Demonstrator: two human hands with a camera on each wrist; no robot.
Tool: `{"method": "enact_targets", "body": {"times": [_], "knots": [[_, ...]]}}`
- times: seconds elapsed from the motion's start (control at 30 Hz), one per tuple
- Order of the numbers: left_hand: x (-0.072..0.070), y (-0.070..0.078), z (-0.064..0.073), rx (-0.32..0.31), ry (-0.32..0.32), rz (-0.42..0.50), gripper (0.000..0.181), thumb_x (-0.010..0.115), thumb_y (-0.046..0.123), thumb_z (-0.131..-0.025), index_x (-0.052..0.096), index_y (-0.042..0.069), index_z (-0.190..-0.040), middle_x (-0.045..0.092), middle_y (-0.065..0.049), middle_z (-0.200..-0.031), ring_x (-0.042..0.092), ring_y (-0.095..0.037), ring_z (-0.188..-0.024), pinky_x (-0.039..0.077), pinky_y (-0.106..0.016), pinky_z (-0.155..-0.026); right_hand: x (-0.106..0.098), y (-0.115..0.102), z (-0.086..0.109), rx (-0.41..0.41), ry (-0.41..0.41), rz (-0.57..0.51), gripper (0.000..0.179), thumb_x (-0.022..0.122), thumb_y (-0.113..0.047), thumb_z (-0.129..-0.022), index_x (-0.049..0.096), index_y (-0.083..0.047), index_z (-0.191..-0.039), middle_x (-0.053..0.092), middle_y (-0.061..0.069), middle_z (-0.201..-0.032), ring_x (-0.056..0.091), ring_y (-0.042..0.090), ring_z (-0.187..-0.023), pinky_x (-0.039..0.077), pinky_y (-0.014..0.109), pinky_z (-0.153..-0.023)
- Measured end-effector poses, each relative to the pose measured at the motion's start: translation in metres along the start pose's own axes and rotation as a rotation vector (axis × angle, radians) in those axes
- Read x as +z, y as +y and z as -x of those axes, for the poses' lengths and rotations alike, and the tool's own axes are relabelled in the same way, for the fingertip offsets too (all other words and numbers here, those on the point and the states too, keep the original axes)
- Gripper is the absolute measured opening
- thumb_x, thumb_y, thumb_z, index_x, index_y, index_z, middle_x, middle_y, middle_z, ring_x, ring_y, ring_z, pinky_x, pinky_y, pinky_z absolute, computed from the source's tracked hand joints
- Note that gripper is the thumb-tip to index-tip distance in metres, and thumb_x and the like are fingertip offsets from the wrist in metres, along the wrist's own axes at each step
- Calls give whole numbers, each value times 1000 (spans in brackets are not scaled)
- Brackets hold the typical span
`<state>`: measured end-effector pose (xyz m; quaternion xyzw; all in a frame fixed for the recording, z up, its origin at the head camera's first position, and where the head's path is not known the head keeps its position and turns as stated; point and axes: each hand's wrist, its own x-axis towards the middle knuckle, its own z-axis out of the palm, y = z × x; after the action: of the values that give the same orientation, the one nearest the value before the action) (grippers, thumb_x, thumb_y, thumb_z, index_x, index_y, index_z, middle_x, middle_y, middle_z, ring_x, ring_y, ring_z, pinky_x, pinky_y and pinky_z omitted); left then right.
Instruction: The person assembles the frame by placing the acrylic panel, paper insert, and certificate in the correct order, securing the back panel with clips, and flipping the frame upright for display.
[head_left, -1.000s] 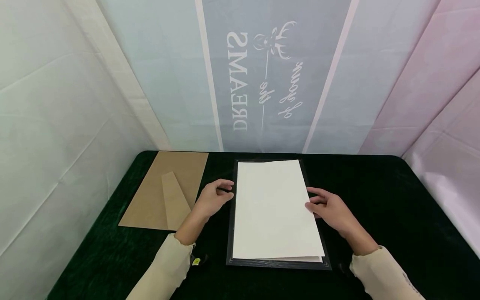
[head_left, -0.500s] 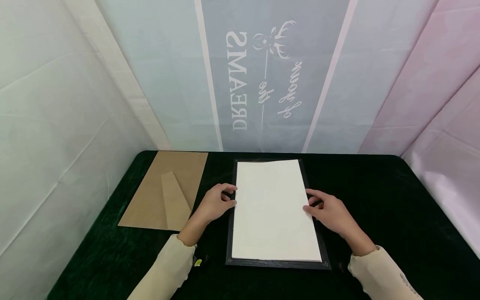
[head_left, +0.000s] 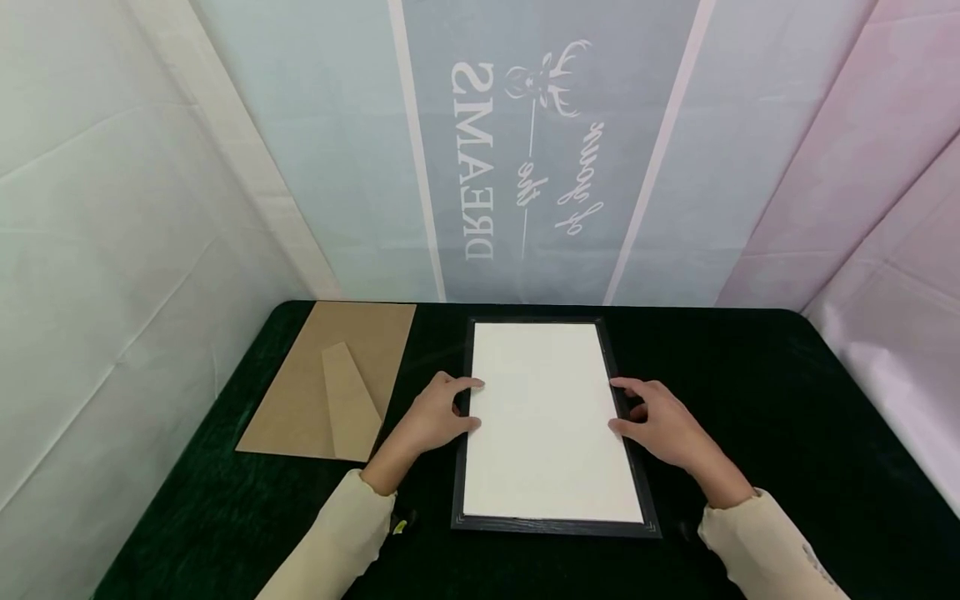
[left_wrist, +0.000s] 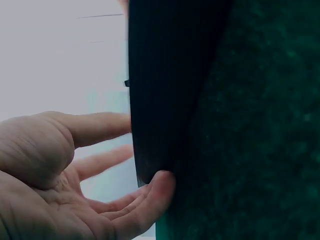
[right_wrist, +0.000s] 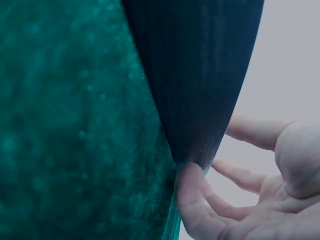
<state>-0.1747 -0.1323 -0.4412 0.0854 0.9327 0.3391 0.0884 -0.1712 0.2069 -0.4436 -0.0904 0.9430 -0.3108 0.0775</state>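
Spread wide, our left hand (head_left: 435, 412) and right hand (head_left: 665, 427) touch the black frame (head_left: 555, 527). Inside it lies white paper (head_left: 550, 421).

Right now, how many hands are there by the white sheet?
2. The left hand is at the left side of the white sheet in the black frame, and the right hand is at its right side. No others show.
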Motion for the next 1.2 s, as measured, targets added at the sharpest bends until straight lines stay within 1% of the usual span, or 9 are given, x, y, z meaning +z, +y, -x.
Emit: {"method": "enact_targets", "body": {"times": [0.13, 0.27, 0.47, 0.57, 0.63, 0.7, 0.87, 0.97, 1.2], "knots": [[4, 3, 1, -3, -24, -77, 54, 80, 22, -84, 62, 18, -135, 47, -21, -134, 54, -19, -76, 46, -27, -60, 1, 1, 1, 1, -40, 9, 66, 73, -26, -90, 44, -12, -148, 46, 27, -137, 60, 38, -112, 57, 39, -71], [5, 5, 2, -15, -19, -85, 57, 81, 22, -84, 61, 17, -137, 46, -21, -135, 55, -21, -77, 48, -29, -61, 0, 1, 0, -3, -33, 16, 69, 72, -24, -91, 40, -10, -150, 49, 26, -135, 61, 39, -112, 58, 43, -75], [4, 4, 0, -49, 14, -65, 77, 79, 20, -85, 41, 8, -150, 47, -22, -140, 62, -27, -94, 56, -42, -77, -1, 3, -1, 19, -41, 20, 72, 68, -23, -94, 33, -2, -153, 52, 27, -137, 61, 39, -114, 57, 46, -81], [3, 3, -1, -57, 34, -55, 77, 78, 17, -85, 39, 1, -150, 50, -21, -141, 63, -22, -92, 56, -37, -76, -1, 2, -1, 40, -43, 30, 73, 68, -25, -94, 33, 0, -153, 52, 28, -138, 62, 39, -113, 58, 45, -80], [3, 2, -1, -54, 49, -42, 74, 78, 14, -85, 42, -1, -148, 52, -20, -138, 61, -16, -83, 55, -31, -69, -1, 1, -1, 51, -39, 33, 72, 69, -25, -94, 35, 1, -152, 53, 29, -137, 62, 39, -112, 58, 44, -78], [2, 1, -1, -40, 66, -33, 69, 77, 12, -85, 47, -2, -145, 55, -19, -135, 60, -14, -81, 52, -27, -67, -1, 0, -1, 57, -32, 35, 71, 69, -25, -93, 37, 0, -151, 54, 29, -136, 63, 38, -111, 58, 42, -76], [2, 0, -2, -6, 101, -28, 59, 75, 9, -85, 54, 0, -140, 59, -18, -130, 59, -15, -83, 51, -28, -67, -1, -1, 1, 53, -19, 29, 69, 69, -22, -92, 39, 1, -150, 55, 28, -135, 65, 36, -109, 58, 38, -74], [2, -1, -2, 6, 111, -24, 58, 75, 8, -85, 56, 0, -139, 60, -18, -130, 59, -15, -83, 51, -27, -67, -1, -2, 1, 47, -12, 33, 70, 70, -21, -92, 39, 2, -150, 56, 28, -134, 65, 36, -108, 58, 38, -73], [2, -4, -3, 19, 97, 18, 61, 77, 8, -84, 54, -1, -140, 58, -19, -132, 60, -12, -81, 51, -24, -64, -3, -2, 3, 42, -8, 45, 70, 71, -21, -91, 40, 1, -150, 57, 26, -133, 65, 35, -107, 58, 39, -73]]}}
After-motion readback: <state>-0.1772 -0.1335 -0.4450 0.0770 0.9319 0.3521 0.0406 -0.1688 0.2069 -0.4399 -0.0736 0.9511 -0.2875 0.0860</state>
